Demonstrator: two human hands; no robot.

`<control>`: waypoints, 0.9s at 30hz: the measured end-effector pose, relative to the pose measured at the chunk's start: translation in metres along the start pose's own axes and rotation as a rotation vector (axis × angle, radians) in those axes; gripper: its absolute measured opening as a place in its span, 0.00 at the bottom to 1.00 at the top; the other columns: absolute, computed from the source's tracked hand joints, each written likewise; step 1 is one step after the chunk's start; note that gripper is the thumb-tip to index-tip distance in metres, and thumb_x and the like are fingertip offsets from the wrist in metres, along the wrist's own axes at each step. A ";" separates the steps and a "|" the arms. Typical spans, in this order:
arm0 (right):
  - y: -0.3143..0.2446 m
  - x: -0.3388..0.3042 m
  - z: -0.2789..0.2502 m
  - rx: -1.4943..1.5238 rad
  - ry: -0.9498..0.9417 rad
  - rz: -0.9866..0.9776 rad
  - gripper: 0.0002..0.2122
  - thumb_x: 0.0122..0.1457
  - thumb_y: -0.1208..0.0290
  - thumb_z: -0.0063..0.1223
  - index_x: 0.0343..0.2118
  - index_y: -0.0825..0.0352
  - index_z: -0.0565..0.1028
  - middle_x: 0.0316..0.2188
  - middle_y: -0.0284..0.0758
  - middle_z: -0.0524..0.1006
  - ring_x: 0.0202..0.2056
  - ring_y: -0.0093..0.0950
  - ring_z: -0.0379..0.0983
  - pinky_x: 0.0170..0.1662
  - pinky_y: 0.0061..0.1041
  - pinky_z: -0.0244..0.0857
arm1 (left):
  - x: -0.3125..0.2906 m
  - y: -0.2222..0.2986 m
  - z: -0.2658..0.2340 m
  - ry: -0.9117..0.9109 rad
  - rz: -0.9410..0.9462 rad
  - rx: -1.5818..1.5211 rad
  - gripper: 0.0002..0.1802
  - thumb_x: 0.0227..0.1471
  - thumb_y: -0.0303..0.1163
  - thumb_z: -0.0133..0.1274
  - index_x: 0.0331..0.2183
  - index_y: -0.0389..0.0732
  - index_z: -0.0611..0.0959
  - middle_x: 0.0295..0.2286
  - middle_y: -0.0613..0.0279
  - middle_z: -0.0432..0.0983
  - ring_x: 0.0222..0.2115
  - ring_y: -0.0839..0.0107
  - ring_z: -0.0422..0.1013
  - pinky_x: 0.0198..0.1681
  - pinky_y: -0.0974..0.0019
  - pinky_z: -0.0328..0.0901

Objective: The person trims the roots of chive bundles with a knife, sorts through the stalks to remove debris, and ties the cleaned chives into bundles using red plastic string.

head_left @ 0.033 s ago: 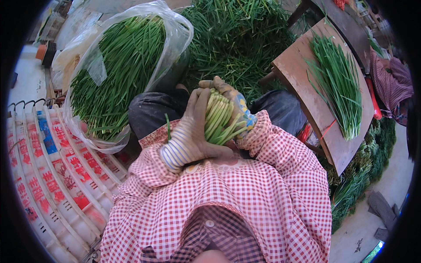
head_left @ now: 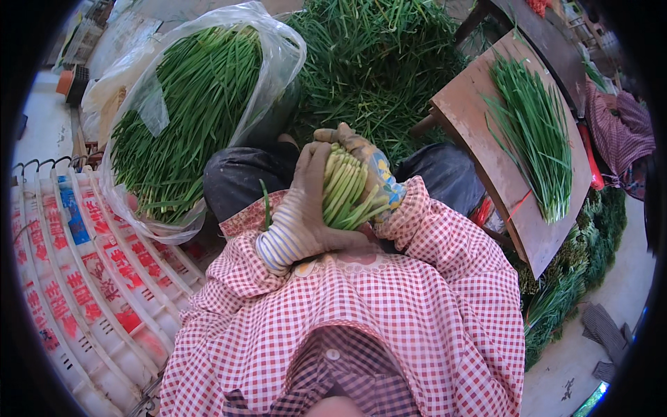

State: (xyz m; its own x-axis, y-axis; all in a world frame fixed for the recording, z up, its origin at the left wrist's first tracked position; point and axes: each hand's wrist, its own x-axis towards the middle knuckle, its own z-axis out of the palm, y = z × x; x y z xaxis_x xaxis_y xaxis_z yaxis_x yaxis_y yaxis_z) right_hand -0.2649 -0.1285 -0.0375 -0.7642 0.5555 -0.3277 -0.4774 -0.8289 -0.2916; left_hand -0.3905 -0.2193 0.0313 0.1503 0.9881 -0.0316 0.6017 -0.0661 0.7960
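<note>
Between my two gloved hands, in front of my chest, is a bunch of garlic chives (head_left: 342,191), its pale cut stem ends turned up and toward me. My left hand (head_left: 306,201), in a striped, soiled glove, cups the near left side, fingers pointing up and thumb stretched to the right beneath the stems. Around the far right side curls my right hand (head_left: 373,161), in a glove with a blue and yellow flower pattern. The leafy part of the bunch is hidden. One loose green chive (head_left: 265,203) sticks up beside my left wrist.
On the left, a clear plastic bag (head_left: 281,45) holds many chives, next to a white crate (head_left: 104,306) with red markings. A heap of loose greens (head_left: 375,69) lies ahead. A tilted brown board (head_left: 479,115) at right carries more chives (head_left: 535,132); a red-handled tool (head_left: 590,156) is beyond.
Both hands and the bunch have shifted only very slightly; the grip is the same and everything around stays in place.
</note>
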 end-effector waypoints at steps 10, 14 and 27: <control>-0.032 -0.002 0.008 -0.879 0.169 -0.125 0.21 0.64 0.54 0.42 0.47 0.70 0.72 0.32 0.37 0.79 0.33 0.25 0.75 0.41 0.25 0.71 | -0.040 -0.039 0.001 -0.356 -0.562 -1.069 0.69 0.26 0.36 0.74 0.62 0.37 0.46 0.56 0.55 0.60 0.58 0.68 0.55 0.59 0.64 0.54; -0.134 0.052 -0.050 -1.463 0.316 -0.612 0.24 0.59 0.53 0.51 0.50 0.68 0.70 0.37 0.41 0.78 0.41 0.34 0.75 0.50 0.30 0.66 | -0.043 -0.056 0.017 -0.317 -0.580 -0.735 0.61 0.30 0.36 0.71 0.60 0.35 0.52 0.53 0.57 0.66 0.52 0.70 0.63 0.57 0.67 0.57; -0.043 0.051 0.066 -1.707 -0.545 0.722 0.14 0.56 0.65 0.53 0.43 0.64 0.76 0.34 0.33 0.79 0.37 0.23 0.74 0.41 0.23 0.67 | -0.053 -0.107 0.055 -0.385 -0.678 -0.859 0.56 0.26 0.37 0.74 0.55 0.35 0.61 0.49 0.59 0.69 0.49 0.70 0.65 0.57 0.67 0.58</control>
State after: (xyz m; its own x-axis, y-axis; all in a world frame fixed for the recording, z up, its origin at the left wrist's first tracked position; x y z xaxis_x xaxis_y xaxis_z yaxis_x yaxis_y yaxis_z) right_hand -0.3117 -0.0689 0.0180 -0.7863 -0.1665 -0.5950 0.5469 0.2608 -0.7956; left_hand -0.4194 -0.2723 -0.0854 0.3184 0.6673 -0.6733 -0.0588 0.7228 0.6886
